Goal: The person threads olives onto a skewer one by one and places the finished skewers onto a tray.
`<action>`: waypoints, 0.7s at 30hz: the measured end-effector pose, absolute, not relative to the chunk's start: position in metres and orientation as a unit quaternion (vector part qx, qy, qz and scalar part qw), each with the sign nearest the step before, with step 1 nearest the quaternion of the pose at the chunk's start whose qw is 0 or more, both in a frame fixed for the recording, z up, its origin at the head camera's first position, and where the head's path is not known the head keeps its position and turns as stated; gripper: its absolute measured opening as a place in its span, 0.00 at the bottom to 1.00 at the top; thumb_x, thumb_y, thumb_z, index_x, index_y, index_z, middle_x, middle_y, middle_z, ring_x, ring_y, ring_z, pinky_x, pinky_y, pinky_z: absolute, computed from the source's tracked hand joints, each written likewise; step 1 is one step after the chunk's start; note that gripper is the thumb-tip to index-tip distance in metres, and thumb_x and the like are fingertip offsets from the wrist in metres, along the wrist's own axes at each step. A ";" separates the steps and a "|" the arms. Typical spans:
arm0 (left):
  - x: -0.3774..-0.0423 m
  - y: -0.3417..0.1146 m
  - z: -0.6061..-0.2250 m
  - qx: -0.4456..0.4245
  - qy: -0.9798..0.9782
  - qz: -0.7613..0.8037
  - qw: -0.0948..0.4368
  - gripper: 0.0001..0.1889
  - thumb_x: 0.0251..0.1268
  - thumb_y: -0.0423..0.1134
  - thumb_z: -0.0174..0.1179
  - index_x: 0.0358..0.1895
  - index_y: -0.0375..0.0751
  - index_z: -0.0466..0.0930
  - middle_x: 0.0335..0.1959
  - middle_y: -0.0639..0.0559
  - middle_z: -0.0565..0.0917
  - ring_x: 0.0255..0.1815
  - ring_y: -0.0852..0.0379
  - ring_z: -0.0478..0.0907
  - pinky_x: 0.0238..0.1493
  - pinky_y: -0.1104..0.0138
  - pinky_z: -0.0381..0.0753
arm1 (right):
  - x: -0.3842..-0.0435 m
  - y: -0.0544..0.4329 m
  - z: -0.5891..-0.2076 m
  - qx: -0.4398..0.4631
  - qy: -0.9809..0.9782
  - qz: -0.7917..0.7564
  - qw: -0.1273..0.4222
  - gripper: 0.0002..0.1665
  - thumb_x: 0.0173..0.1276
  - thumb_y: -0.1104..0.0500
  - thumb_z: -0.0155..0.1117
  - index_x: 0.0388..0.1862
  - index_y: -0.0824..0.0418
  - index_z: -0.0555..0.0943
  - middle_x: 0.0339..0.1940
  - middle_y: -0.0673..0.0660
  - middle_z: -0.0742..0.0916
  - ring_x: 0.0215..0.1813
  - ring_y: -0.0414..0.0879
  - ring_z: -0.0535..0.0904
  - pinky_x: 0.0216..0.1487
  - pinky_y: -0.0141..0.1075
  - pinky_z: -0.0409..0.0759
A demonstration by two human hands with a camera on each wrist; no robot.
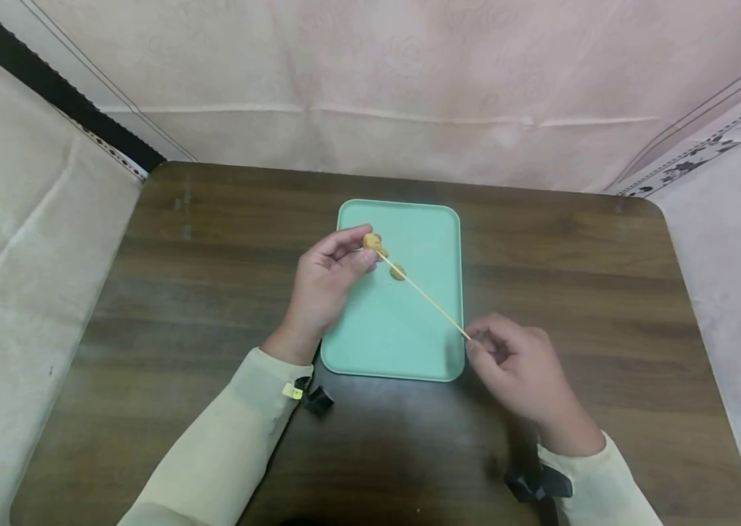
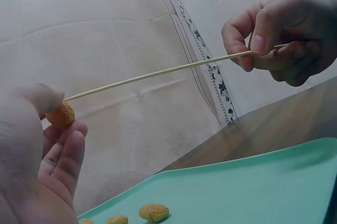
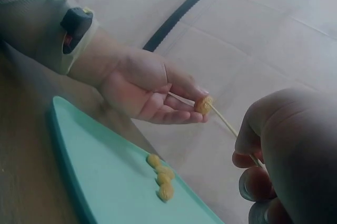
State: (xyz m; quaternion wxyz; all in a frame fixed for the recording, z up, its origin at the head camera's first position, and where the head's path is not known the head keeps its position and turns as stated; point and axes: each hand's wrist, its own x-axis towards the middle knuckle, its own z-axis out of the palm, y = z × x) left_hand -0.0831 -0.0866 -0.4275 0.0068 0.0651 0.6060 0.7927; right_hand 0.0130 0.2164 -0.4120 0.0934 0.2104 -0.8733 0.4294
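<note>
Between thumb and fingertips, my left hand [image 1: 326, 285] pinches a wrinkled yellow dried fruit [image 2: 61, 114] above the tray. A thin bamboo skewer [image 1: 428, 299] runs from that fruit down to my right hand [image 1: 518, 369], which grips its other end between thumb and curled fingers. The skewer's tip meets the fruit; how deep it goes in is hidden. Several more dried fruits [image 3: 166, 191] lie in a short row on the mint-green tray [image 1: 390, 343], partly covered by the left hand in the head view.
The tray rests on a dark brown wooden table [image 1: 213, 292]. Pale cloth [image 1: 370, 88] hangs behind and at both sides of it. Each wrist bears a small black device, the left one [image 1: 318, 401] near the tray's front left corner.
</note>
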 end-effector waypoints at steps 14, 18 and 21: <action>-0.082 -0.084 -0.428 0.085 0.535 0.840 -0.017 0.20 0.83 0.28 0.66 0.70 0.23 0.79 0.67 0.33 0.87 0.59 0.51 0.92 0.63 0.63 0.93 | 0.022 0.204 -0.408 0.188 -0.878 0.427 0.109 0.12 0.66 0.69 0.72 0.42 0.54 0.89 0.20 0.39 0.76 0.23 0.32 0.67 0.25 0.25 0.69; -0.081 -0.084 -0.429 0.083 0.519 0.850 -0.028 0.18 0.84 0.26 0.63 0.69 0.21 0.78 0.64 0.44 0.91 0.59 0.55 0.91 0.62 0.66 0.93 | 0.026 0.198 -0.408 0.187 -0.876 0.428 0.117 0.09 0.66 0.68 0.72 0.42 0.56 0.88 0.21 0.40 0.77 0.23 0.32 0.67 0.25 0.25 0.70; -0.080 -0.082 -0.429 0.078 0.507 0.858 -0.038 0.15 0.83 0.25 0.62 0.67 0.25 0.81 0.61 0.47 0.92 0.59 0.56 0.92 0.61 0.67 0.93 | 0.027 0.195 -0.409 0.187 -0.876 0.427 0.121 0.09 0.67 0.68 0.71 0.42 0.56 0.88 0.21 0.40 0.77 0.23 0.32 0.67 0.25 0.25 0.70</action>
